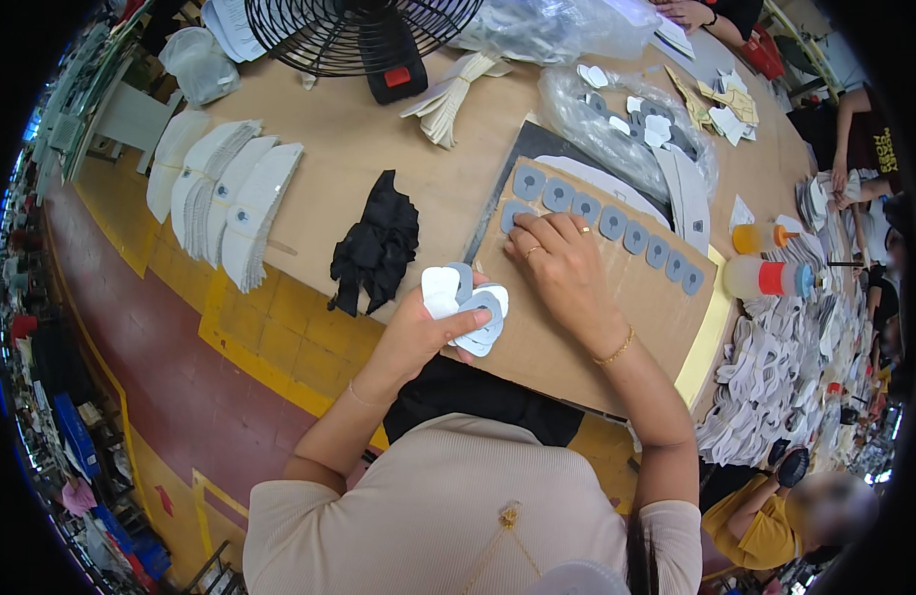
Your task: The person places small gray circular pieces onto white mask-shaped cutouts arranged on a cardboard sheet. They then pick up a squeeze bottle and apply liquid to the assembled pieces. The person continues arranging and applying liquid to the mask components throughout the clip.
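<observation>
My left hand is closed round a loose stack of rounded white and grey patches, thumb on top, near the cardboard's left edge. My right hand is over the brown cardboard sheet, its bent fingers close together. Its fingertips are at a grey patch, which they partly cover. Along the cardboard's far edge runs a row of similar grey patches, each with a small dark keyhole-shaped mark. What lies under my right palm is hidden.
Left of the cardboard lies a crumpled black cloth. Fanned white stacks sit farther left. A black fan stands at the back. Beyond the cardboard is a clear bag with patches. Two squeeze bottles and piled white pieces are at right.
</observation>
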The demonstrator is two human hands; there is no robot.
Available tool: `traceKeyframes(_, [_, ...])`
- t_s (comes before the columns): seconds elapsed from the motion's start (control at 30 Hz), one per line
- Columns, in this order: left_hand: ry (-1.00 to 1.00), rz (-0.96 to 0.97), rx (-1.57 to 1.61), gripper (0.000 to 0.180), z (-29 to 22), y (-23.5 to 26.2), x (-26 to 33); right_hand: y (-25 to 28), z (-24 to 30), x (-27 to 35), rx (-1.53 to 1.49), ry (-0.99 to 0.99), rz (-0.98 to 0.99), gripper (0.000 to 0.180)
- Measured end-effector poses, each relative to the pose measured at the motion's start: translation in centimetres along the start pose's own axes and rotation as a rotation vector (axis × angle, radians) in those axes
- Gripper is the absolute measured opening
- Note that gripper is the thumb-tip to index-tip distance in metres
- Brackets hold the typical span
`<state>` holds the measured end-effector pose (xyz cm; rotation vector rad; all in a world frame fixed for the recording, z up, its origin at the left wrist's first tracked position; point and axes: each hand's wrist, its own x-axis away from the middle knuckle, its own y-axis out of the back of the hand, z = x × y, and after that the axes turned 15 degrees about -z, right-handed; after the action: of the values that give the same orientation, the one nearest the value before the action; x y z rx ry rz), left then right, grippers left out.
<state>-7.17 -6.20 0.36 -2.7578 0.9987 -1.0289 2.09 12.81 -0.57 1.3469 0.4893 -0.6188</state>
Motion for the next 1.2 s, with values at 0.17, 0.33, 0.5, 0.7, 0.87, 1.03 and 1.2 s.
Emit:
traceKeyframes(0.17, [-0.012,0.020,-0.019,0.042,0.1,-0.5,0.0,1.8,0.6,-0.7,-0.026,-0.151,0.037,0.016])
traceKeyframes(0.33, [-0.028,0.093,-0.022,0.045,0.4,-1.0,-0.1,4.6,1.7,-0.6,-0.475,-0.584,0.153,0.019])
traceKeyframes(0.5, [-0.017,0.109,-0.046,0.046,0.4,-1.7,0.1,5.9,2.2,-0.4,-0.599,-0.871,0.319,0.022])
traceKeyframes(0.7, [-0.024,0.099,-0.063,0.045,0.6,-1.9,0.2,6.2,0.9,1.0,-0.663,-1.015,0.285,0.021])
traceKeyframes(0.87, [0.004,0.083,-0.094,0.046,0.4,-2.0,0.2,5.3,-0.4,2.2,-0.889,-1.120,0.014,0.018])
traceKeyframes(1.03, [0.001,0.073,-0.099,0.046,0.4,-1.7,0.2,5.0,-0.8,1.4,-0.805,-0.783,-0.176,0.021])
traceKeyframes(1.2, [-0.030,0.060,-0.100,0.045,0.8,-1.3,0.1,5.6,-1.2,0.6,-0.628,-0.880,0.046,0.013])
